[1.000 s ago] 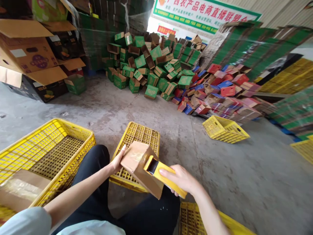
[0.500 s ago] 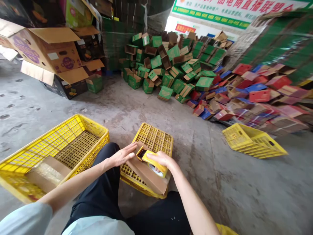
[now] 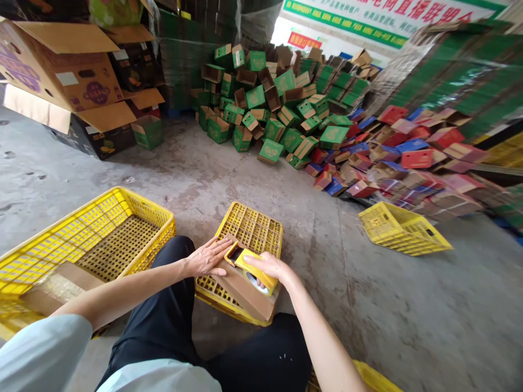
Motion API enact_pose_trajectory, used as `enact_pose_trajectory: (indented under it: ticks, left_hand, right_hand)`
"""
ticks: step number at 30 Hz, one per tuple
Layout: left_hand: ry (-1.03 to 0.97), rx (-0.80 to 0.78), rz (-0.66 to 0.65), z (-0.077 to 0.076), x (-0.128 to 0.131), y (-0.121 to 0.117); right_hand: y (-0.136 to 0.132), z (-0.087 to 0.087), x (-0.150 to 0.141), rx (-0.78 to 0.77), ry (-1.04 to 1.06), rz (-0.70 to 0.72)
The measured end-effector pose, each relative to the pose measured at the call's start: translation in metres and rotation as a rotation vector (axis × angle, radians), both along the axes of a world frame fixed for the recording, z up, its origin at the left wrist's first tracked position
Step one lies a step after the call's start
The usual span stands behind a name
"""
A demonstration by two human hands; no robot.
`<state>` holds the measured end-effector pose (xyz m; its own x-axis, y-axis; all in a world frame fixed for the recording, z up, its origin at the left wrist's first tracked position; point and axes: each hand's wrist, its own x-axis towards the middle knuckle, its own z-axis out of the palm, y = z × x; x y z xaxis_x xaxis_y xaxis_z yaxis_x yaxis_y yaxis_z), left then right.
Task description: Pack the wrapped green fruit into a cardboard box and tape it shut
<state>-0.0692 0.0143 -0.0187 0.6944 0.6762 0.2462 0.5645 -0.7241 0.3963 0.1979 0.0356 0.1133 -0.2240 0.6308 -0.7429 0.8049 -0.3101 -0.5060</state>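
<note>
One box lies taped; left hand flat on carton, right hand clasping tape dispenser, taping apparently unfinished.

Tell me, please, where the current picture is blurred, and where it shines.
Head view, upper right: the wrapped green stack looks smeared and stretched; head view, centre: left hand, right hand and tape dispenser look fairly clear; head view, lower left: tape shines.

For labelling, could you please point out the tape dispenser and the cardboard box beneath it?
Tape dispenser (image 3: pixel 254 269): head view, on its yellow body.
Cardboard box (image 3: pixel 244 293): head view, on its long side.
</note>
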Motion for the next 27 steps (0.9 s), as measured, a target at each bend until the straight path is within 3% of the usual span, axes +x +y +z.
enact_pose_trajectory:
  ticks: [6, 13, 21, 27]
  left_hand:
    - [0.037, -0.004, 0.023, -0.002, 0.001, 0.0]
    - [0.024, 0.001, 0.037, -0.008, 0.005, 0.001]
    - [0.068, 0.038, -0.026, 0.0, 0.001, -0.002]
    - [0.044, 0.06, -0.15, 0.007, 0.026, -0.011]
  right_hand:
    - [-0.01, 0.01, 0.005, -0.002, 0.033, -0.001]
    - [-0.036, 0.021, 0.047, -0.017, 0.072, -0.063]
    - [-0.045, 0.013, 0.051, 0.039, 0.046, -0.132]
    - [-0.038, 0.006, 0.051, 0.045, 0.012, -0.114]
